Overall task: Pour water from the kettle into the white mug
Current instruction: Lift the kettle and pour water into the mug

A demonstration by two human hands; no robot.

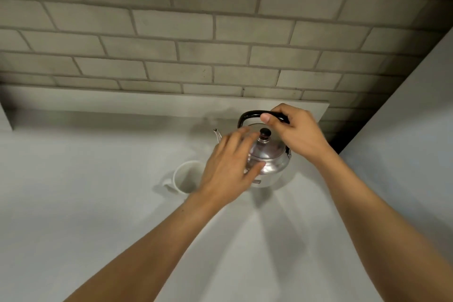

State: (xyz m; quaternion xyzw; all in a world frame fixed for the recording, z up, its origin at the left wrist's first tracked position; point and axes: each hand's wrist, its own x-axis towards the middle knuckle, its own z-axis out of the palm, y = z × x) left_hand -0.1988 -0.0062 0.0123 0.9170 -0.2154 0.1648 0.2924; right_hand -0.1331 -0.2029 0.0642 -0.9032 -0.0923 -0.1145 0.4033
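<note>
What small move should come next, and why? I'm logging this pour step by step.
Probably lift the kettle by its handle: the right hand already grips it, the left hand steadies the body, and the white mug sits empty beside it, below the spout.

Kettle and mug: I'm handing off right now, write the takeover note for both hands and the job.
Right hand: closed on the kettle's black handle.
Left hand: open, fingers spread against the kettle on its spout side, gripping nothing.
Kettle: upright on the counter, lid on, spout pointing left.
White mug: upright on the counter just left of the kettle, partly hidden by the left hand; looks empty.
Done: handle grasped.
Left: lift, tilt the spout over the mug, pour, set the kettle down.
</note>
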